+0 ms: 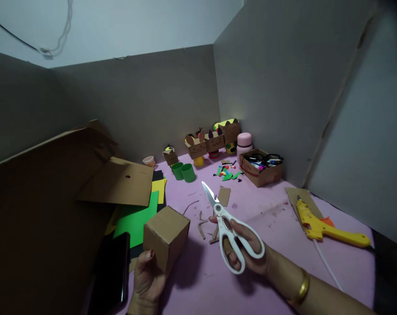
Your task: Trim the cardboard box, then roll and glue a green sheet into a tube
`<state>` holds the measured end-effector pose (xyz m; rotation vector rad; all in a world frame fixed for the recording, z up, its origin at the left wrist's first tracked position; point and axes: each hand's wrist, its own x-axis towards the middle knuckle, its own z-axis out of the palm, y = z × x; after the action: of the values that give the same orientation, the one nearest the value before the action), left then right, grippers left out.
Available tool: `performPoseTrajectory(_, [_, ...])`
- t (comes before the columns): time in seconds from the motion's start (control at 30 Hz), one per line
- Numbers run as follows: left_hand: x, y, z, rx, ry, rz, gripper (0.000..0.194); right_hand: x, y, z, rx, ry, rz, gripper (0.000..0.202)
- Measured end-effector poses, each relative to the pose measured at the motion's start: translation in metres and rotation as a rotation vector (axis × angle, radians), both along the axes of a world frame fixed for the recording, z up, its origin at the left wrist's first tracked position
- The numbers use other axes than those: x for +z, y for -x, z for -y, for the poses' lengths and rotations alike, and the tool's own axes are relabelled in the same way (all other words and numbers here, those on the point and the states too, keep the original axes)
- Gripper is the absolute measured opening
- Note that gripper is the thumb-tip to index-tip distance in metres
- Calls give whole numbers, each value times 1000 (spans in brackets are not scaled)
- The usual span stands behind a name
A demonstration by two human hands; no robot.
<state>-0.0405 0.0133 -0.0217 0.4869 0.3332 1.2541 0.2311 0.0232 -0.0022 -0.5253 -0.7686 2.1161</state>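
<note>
One box (167, 229) in left hand (148, 278), scissors (219, 209) right

Box (167, 225): matt cardboard. Scissors (218, 209): shiny metal blades, smooth plastic handles. Glue gun (316, 225): smooth plastic. Bangle (303, 287): polished metal.

Room between scissors (219, 211) and glue gun (317, 227)

I see grey partition walls (135, 100) bordering a pinkish-purple counter (273, 227), lower centre. Above them, along the frame's top, I get a pale, dimly lit wall (145, 26).
</note>
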Motion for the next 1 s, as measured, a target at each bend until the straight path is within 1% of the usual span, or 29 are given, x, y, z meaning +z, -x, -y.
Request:
performPoseTrajectory(0.07, [-1, 1, 0, 4, 18, 8, 50, -1, 0, 0, 2, -8, -1, 75])
performPoseTrajectory(0.13, [-3, 2, 0, 1, 25, 21, 48, -3, 0, 1, -1, -30, 6, 72])
performPoseTrajectory(0.2, [-4, 2, 0, -15, 16, 34, 45, -5, 2, 2, -23, -92, 7, 70])
performPoseTrajectory(0.27, [-5, 1, 0, -30, -11, 53, 43, -8, 3, 2, -72, -203, 42, 68])
performPoseTrajectory(0.33, [-4, -2, 0, -25, -57, 86, 45, -11, 5, 1, -148, -350, 145, 66])
performPoseTrajectory(0.4, [-3, -6, 0, -10, -95, 117, 44, -12, 8, 1, -229, -483, 320, 61])
performPoseTrajectory(0.5, [-2, -13, 0, -10, -106, 115, 41, -11, 12, 1, -316, -595, 584, 56])
performPoseTrajectory(0.57, [-2, -16, 1, -25, -101, 105, 44, -9, 14, 3, -339, -632, 674, 55])
performPoseTrajectory(0.63, [-3, -18, 1, -42, -103, 106, 46, -9, 14, 3, -341, -656, 716, 57])
performPoseTrajectory(0.77, [-5, -22, 3, -57, -115, 120, 45, -13, 14, 3, -357, -716, 841, 58])
performPoseTrajectory(0.9, [-6, -24, 6, -34, -60, 81, 45, -19, 14, 2, -357, -744, 906, 59])
performPoseTrajectory(1.0, [-5, -20, 7, 23, -21, 18, 48, -19, 14, 2, -354, -761, 935, 58])
